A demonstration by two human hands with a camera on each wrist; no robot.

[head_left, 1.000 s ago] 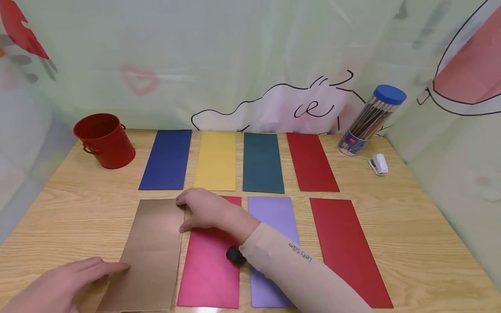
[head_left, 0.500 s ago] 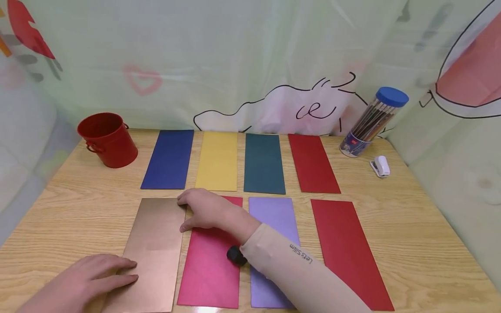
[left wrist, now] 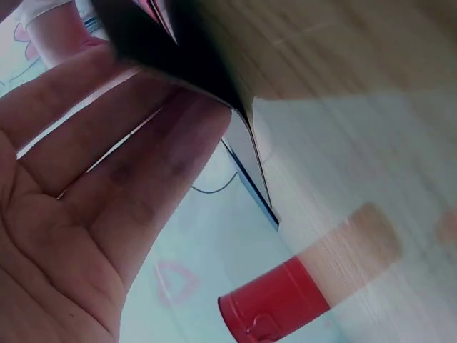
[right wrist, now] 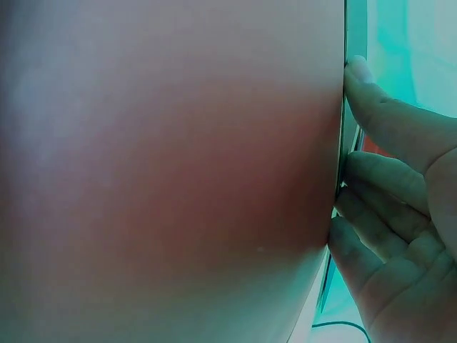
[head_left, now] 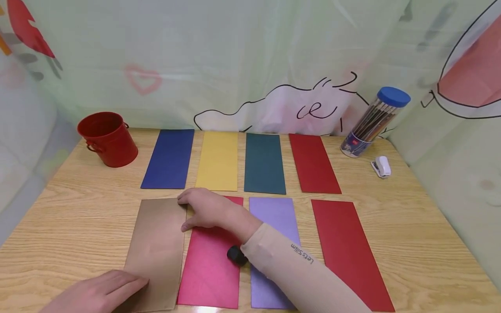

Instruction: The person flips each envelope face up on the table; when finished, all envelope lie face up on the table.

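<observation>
A brown-gold rectangular sheet (head_left: 160, 243) lies at the front left in the head view, its near left corner covered by my left hand (head_left: 101, 293). That hand's fingers are extended onto the sheet, and in the left wrist view its fingertips (left wrist: 203, 118) meet the dark edge of a sheet. My right hand (head_left: 213, 211) reaches across from the right, with fingertips at the sheet's upper right edge and the thumb lower along that edge. In the right wrist view, thumb and fingers touch the edge without curling round it. Below the right hand lies a pink sheet (head_left: 211, 271), partly hidden.
A lilac sheet (head_left: 272, 217) and a red sheet (head_left: 348, 248) continue the front row. Behind lie blue (head_left: 168, 158), yellow (head_left: 217, 161), dark green (head_left: 265, 163) and red (head_left: 314, 163) sheets. A red bucket (head_left: 113, 148), pencil tub (head_left: 369, 126) and white stapler (head_left: 381, 166) stand farther back.
My left hand has slid right and nearer along the brown-gold sheet's lower part. The right hand has stayed at the sheet's right edge.
</observation>
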